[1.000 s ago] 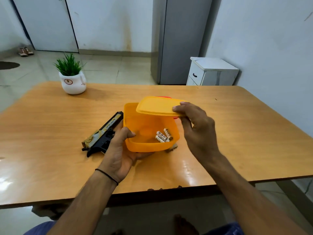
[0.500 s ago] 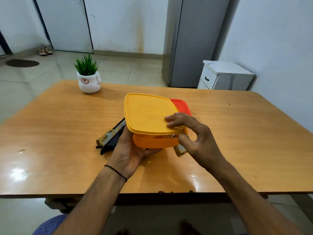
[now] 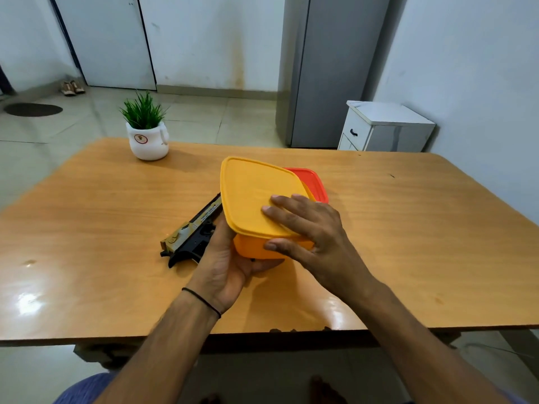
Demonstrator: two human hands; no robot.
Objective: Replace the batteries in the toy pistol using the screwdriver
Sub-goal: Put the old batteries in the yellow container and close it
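Hands on the box (image 3: 253,249): left hand (image 3: 224,266) curled round its wall, right hand (image 3: 309,228) flat-fingered on the lid (image 3: 250,193); the pistol (image 3: 192,237) lay on the worktop (image 3: 87,228) just beside the left, slanting away rightward.

We see a wooden bench (image 3: 87,228), a small potted plant (image 3: 147,132) at its far left. Behind: grey fridge (image 3: 329,71), white cabinet (image 3: 385,126), shoes (image 3: 72,87) near a door (image 3: 108,39), dark floor mat (image 3: 32,109).

Glossy wooden table (image 3: 87,228), toy pistol (image 3: 191,239) lying flat near the middle, red-lidded box (image 3: 313,182) just past it, white plant pot (image 3: 148,141) far left.
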